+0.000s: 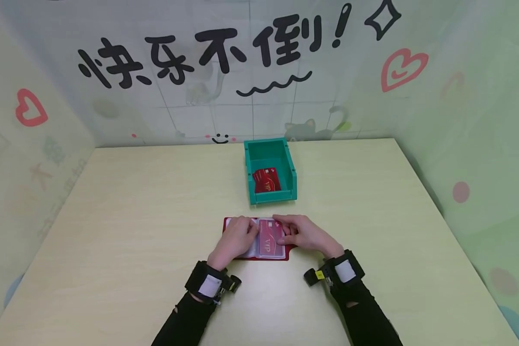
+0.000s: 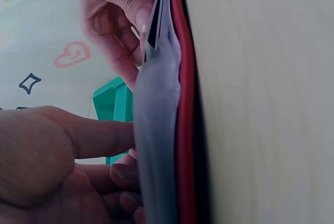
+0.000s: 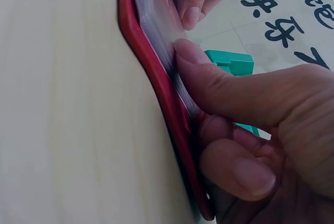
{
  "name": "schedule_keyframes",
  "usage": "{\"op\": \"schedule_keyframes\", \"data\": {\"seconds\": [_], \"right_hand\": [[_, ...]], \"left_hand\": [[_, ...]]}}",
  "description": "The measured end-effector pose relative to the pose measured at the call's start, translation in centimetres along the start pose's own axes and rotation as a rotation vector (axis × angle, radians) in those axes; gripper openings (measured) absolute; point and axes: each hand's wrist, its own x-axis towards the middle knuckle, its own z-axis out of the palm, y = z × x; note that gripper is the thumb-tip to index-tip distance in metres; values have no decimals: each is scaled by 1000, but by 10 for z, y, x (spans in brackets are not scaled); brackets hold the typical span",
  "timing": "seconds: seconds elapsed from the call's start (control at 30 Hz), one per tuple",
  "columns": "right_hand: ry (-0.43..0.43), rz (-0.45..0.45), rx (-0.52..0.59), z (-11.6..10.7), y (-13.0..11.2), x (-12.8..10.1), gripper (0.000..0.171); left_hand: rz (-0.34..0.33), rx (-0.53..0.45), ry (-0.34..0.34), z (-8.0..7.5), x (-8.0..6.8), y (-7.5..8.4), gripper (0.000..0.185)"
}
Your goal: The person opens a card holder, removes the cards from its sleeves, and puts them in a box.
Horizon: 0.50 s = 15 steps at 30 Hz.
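Note:
A card holder [image 1: 281, 258] with a red cover and clear plastic sleeves lies spread out on the table. Behind the clear plastic of its right page shows a red VIP card [image 1: 270, 239]. My left hand [image 1: 238, 236] holds the left page down, thumb and curled fingertips against the clear sleeves [image 2: 156, 130]. At the right edge my right hand [image 1: 304, 234] pinches the sleeve pages, with the thumb [image 3: 203, 72] on the upper side and the other fingers bent beside the red cover [image 3: 156, 83].
Behind the card holder stands a green bin [image 1: 270, 197], holding several red VIP cards [image 1: 266, 180]. The pale wooden table [image 1: 155, 206] meets printed wall panels [image 1: 199, 105] at the back and sides.

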Motion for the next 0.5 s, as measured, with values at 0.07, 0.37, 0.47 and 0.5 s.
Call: {"op": "schedule_keyframes", "data": {"seconds": [0.07,0.37,0.47,0.5], "right_hand": [[-2,4,-2,-1,-1,1,69],[-2,-2,-7,-3,-2,0,69],[-6,-5,-9,-2,-2,0,68],[-8,-5,-10,-2,-2,0,69]], "left_hand": [[1,0,4,-1,0,0,18],[-1,13,12,-2,2,0,21],[-6,-10,3,-3,2,-1,22],[-9,-19,-2,-3,2,-1,22]]}}
